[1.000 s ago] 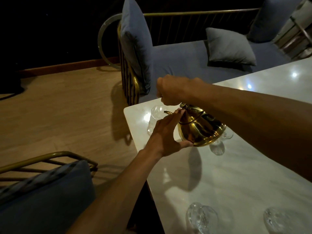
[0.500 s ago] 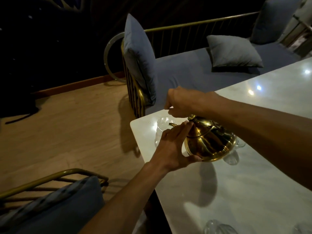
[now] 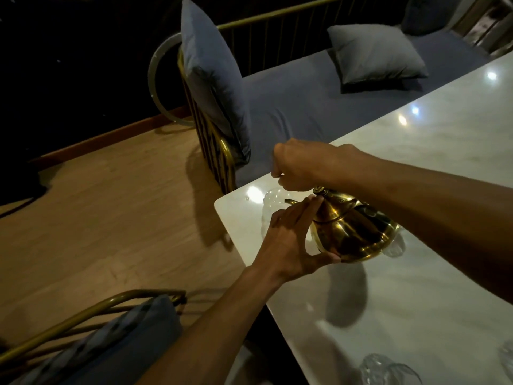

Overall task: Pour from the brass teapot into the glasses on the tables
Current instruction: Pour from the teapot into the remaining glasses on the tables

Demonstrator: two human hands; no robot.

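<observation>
The brass teapot (image 3: 352,232) hangs tilted above the corner of the white marble table (image 3: 402,301), spout pointing left over a clear glass (image 3: 270,202). My right hand (image 3: 299,165) is closed over the pot's top handle. My left hand (image 3: 288,243) cups the pot's left side and base, fingers against the lid area and thumb under the bottom. A second glass (image 3: 394,245) shows partly behind the pot's right side. Two more glasses, the nearer glass (image 3: 385,369) and the glass at the frame's edge (image 3: 506,357), stand at the table's near end. No stream is discernible.
A grey-blue sofa (image 3: 291,101) with a brass frame and cushions runs along the table's far side. A brass-framed chair (image 3: 91,337) with a blue cushion sits at the lower left. Wooden floor (image 3: 111,212) lies left of the table.
The view has shifted slightly; teapot and both hands keep the same tilted hold over the corner glass, with little visible movement between them.
</observation>
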